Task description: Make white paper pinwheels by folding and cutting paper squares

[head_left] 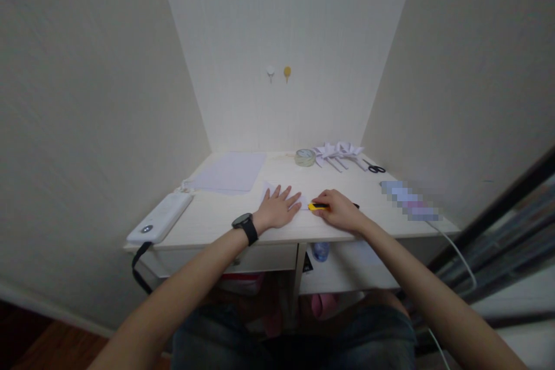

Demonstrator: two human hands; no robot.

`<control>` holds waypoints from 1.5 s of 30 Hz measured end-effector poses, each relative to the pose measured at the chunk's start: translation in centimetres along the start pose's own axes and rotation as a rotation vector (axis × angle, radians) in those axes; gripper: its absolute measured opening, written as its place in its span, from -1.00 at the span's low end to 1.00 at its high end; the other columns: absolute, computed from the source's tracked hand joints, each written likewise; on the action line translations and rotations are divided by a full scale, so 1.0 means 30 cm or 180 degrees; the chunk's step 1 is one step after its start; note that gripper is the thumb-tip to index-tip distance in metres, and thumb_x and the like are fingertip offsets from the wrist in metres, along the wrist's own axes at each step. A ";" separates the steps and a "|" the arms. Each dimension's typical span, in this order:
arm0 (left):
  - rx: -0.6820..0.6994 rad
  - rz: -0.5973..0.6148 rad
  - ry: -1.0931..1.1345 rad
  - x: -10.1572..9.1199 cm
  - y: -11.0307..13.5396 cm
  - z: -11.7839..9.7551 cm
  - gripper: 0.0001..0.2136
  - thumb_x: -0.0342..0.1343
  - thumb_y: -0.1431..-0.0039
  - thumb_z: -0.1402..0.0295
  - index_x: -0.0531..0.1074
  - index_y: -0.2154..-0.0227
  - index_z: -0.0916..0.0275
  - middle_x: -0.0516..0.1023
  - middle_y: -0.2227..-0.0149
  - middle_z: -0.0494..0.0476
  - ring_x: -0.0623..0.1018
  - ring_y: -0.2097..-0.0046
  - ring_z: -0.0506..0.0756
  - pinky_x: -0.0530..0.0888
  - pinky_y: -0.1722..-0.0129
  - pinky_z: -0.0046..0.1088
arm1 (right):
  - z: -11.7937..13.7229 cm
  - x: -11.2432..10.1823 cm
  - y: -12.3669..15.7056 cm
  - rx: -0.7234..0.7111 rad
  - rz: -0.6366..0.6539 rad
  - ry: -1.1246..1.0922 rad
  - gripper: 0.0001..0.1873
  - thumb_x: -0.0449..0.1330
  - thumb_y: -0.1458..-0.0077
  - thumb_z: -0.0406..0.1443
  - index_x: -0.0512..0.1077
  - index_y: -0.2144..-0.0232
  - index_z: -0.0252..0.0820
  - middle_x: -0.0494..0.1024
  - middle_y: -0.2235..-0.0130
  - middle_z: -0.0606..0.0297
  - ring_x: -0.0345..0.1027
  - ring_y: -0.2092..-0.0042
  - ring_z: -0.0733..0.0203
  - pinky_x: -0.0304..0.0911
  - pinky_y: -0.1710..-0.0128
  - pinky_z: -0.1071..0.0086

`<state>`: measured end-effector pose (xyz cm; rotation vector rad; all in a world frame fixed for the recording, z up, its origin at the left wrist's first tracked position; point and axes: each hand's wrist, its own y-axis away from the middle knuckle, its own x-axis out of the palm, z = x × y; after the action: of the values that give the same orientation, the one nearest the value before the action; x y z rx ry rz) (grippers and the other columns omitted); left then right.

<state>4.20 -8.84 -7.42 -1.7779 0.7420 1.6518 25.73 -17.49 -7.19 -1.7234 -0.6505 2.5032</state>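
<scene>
My left hand (278,208) lies flat with its fingers spread on a piece of white paper (304,201), pressing it against the white desk (225,214). A dark watch (245,224) is on that wrist. Just to the right, my right hand (340,210) is closed around a yellow and black utility knife (318,206). The knife's front end points left at the paper's right edge, and its dark rear end sticks out behind the hand. Whether the blade touches the paper is too small to tell.
Sheets of white paper (229,170) lie at the back left. A tape roll (304,157), folded paper pinwheels (338,153) and black-handled scissors (376,169) are at the back right. A white power bank (161,218) sits at the left edge, a phone (407,199) with a cable at the right.
</scene>
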 end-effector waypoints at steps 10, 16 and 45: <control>0.0142 0.0058 0.0131 -0.010 -0.006 0.006 -0.43 -0.45 -0.38 0.02 -0.04 -0.37 0.06 -0.10 -0.42 0.18 -0.10 -0.40 0.41 -0.07 -0.26 0.22 | 0.048 0.046 -0.009 0.0331 -0.0372 -0.0137 -0.83 0.26 -0.09 -0.22 0.59 0.29 -0.16 0.58 0.23 0.16 0.40 0.18 0.10 0.24 0.12 0.29; 0.0209 -0.0218 0.0018 -0.028 0.018 0.080 -0.45 -0.40 -0.37 0.00 -0.02 -0.36 -0.03 -0.11 -0.42 0.13 -0.13 -0.40 0.41 -0.13 -0.27 0.21 | 0.046 0.047 -0.010 0.0315 -0.0312 -0.0145 -0.85 0.25 -0.09 -0.28 0.60 0.30 -0.17 0.58 0.23 0.14 0.40 0.16 0.09 0.24 0.09 0.28; 0.0205 -0.0038 0.0054 0.020 0.027 0.111 -0.44 -0.46 -0.39 0.06 -0.04 -0.37 0.06 -0.09 -0.42 0.11 -0.07 -0.40 0.33 -0.10 -0.30 0.09 | -0.006 0.077 -0.029 0.0054 -0.0282 -0.0276 -0.85 0.30 -0.04 -0.21 0.52 0.35 -0.17 0.55 0.27 0.18 0.39 0.19 0.09 0.25 0.15 0.27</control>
<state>1.45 -6.91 -8.23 -1.7501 0.7820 1.5891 24.82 -16.06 -8.97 -1.5520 -0.6933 2.5269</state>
